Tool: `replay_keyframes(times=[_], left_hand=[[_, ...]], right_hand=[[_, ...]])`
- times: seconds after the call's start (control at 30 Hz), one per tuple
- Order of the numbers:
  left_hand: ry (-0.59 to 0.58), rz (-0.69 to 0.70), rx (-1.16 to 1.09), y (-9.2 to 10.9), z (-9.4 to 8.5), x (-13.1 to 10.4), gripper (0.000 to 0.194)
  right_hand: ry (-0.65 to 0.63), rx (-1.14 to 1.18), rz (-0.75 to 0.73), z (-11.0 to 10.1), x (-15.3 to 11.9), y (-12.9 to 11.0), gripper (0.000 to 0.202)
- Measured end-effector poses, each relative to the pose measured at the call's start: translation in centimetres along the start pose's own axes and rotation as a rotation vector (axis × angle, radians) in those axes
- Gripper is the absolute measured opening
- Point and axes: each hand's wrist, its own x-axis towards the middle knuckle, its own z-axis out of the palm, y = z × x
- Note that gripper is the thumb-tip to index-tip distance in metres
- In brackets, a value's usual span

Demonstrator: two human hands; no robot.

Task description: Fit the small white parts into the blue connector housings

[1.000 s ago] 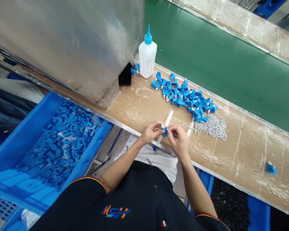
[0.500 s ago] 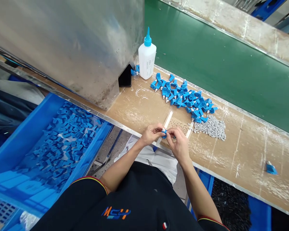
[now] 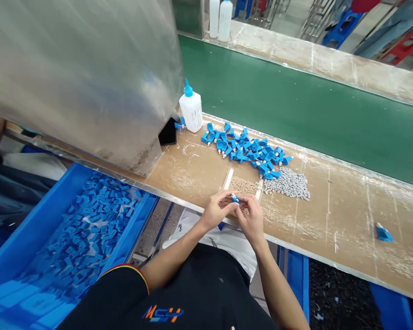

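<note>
Between the fingertips of both hands is a small blue plastic part (image 3: pixel 235 198) with a white piece at its top. My left hand (image 3: pixel 215 211) pinches it from the left, and my right hand (image 3: pixel 251 218) grips it from the right. Both are closed, held over the front edge of the bench. Just beyond them lies a patch of tiny dark pieces (image 3: pixel 244 185) between two white strips. Behind that spreads a heap of blue plastic parts (image 3: pixel 249 149), many with white tips. A pile of small grey pieces (image 3: pixel 287 182) adjoins the heap on the right.
A white bottle (image 3: pixel 192 112) with a blue nozzle stands by the metal panel (image 3: pixel 89 82). A green belt (image 3: pixel 296 105) runs behind the bench. One blue part (image 3: pixel 383 233) lies far right. Below are a blue bin (image 3: pixel 64 183) of blue parts and a bin of black pieces (image 3: pixel 342 295).
The camera view has tilted up, showing more beyond the belt. Both hands still hold the blue part, and their fingers have shifted around it, with the thumbs now closer together.
</note>
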Motion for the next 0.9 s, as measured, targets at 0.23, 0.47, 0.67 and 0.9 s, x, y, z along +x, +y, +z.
replay_keyframes(times=[0.23,0.47,0.67,0.9], left_hand=[[0.026,0.094,0.304,1.6,2.1,0.9,0.025],[-0.105,0.077,0.409,1.3,3.2,2.9,0.025],[0.068,0.157,0.709,3.3,1.0,10.6,0.025],[0.118,0.151,1.186,3.4,0.3,16.4,0.023]], right_hand=[[0.19,-0.083,0.019,-0.4,-0.2,-0.2,0.007],[0.253,-0.169,0.084,-0.8,-0.1,0.8,0.015],[0.43,-0.488,0.233,-11.0,-0.6,6.7,0.022],[0.629,-0.919,0.623,-25.8,-1.9,13.2,0.019]])
